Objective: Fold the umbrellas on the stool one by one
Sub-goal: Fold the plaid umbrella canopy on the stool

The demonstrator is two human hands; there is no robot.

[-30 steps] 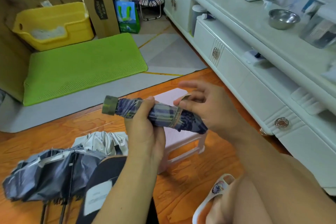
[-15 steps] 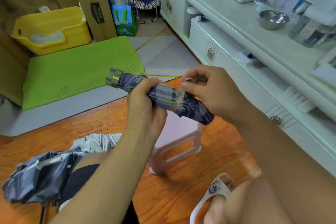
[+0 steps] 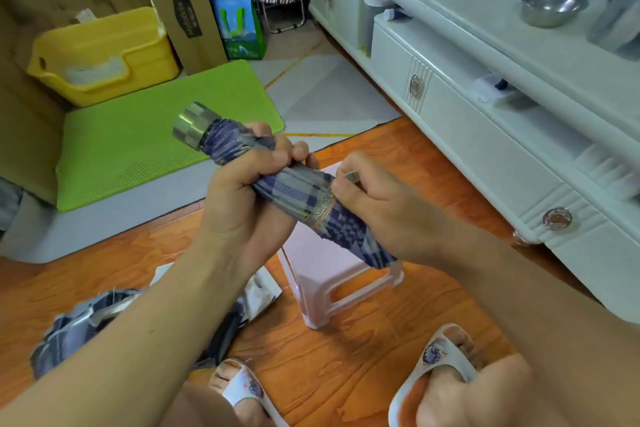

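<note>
A rolled-up blue plaid umbrella [image 3: 298, 192] with a metallic end cap lies slanted in the air above a pink plastic stool [image 3: 332, 274]. My left hand [image 3: 242, 198] is wrapped around its middle. My right hand [image 3: 377, 208] pinches the patterned closing strap around the roll, with its fingers pressed on the fabric. Another umbrella [image 3: 90, 322], grey-blue and loosely collapsed, lies on the wooden floor at the lower left, partly hidden by my left forearm.
A long white cabinet [image 3: 485, 135] runs along the right with a steel bowl [image 3: 552, 5] on top. A green mat [image 3: 149, 128], a yellow bin [image 3: 104, 52] and cardboard boxes stand at the back left. My feet in slippers rest on the floor below the stool.
The view has tilted down and both hands with the umbrella sit lower in it. My right hand has closed onto the strap. The roll is tilted more steeply.
</note>
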